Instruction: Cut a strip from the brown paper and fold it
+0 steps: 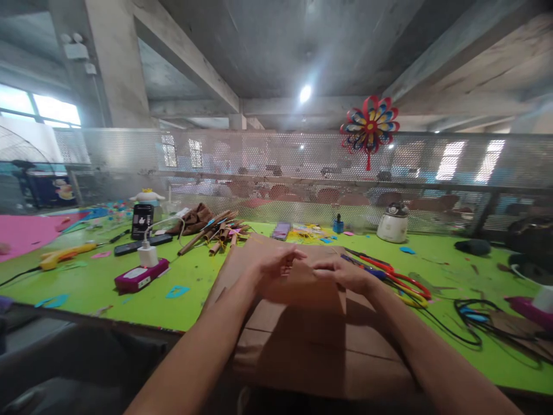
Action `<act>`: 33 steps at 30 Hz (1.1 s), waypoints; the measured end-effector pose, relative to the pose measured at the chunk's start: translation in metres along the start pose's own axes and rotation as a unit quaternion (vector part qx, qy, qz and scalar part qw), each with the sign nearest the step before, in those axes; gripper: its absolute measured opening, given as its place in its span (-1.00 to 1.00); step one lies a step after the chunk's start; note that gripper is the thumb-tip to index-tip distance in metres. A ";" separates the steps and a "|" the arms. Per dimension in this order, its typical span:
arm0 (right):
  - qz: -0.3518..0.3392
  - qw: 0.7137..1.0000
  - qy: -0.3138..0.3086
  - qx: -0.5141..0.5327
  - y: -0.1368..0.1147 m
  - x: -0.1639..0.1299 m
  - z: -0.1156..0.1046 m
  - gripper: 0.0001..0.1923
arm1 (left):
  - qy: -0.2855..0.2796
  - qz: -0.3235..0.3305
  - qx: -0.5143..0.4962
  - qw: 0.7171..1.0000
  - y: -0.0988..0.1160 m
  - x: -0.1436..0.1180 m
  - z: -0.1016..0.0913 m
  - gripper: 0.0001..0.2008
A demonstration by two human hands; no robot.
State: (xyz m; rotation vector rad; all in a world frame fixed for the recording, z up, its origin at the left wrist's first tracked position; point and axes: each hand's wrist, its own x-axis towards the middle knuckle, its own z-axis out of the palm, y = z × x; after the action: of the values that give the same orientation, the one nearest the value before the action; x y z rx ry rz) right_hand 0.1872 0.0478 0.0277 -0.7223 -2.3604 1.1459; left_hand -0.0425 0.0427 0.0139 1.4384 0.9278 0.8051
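Both hands are over the near edge of the table, above large brown kraft paper (380, 363) that lies in folded layers and hangs toward me. A smaller brown paper piece (298, 288) stands raised between the hands, blurred by motion. My left hand (276, 268) has its fingers curled at the piece's left and upper edge. My right hand (345, 272) pinches its right side between thumb and fingers. Part of the left fingertips is hidden behind the paper.
Right of the paper lie scissors with red handles (406, 282) and a black cable (453, 334). A purple power strip (142, 275), a yellow glue gun (64, 255), phones (142, 222) and rolled brown paper tubes (220, 230) are at left. A white pot-shaped object (393, 223) stands behind.
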 end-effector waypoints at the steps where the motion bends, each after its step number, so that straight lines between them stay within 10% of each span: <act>1: -0.004 1.000 -0.021 -0.020 0.001 0.000 0.000 -0.60 | -0.012 -0.008 -0.007 1.000 0.001 0.002 -0.001 -0.45; 10: 0.038 0.994 -0.019 -0.100 0.025 0.013 0.005 -0.63 | -0.052 0.044 0.232 0.970 -0.005 0.007 0.016 -0.69; 33: -0.029 0.954 0.053 -0.294 0.047 0.024 0.017 -0.80 | 0.014 0.069 0.383 0.921 -0.022 0.022 0.008 -0.83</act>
State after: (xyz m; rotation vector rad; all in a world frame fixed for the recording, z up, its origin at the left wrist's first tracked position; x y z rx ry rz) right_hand 0.1718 0.0774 -0.0167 -0.8652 -2.6190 0.3493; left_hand -0.0276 0.0587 -0.0095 2.1919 1.2481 0.5785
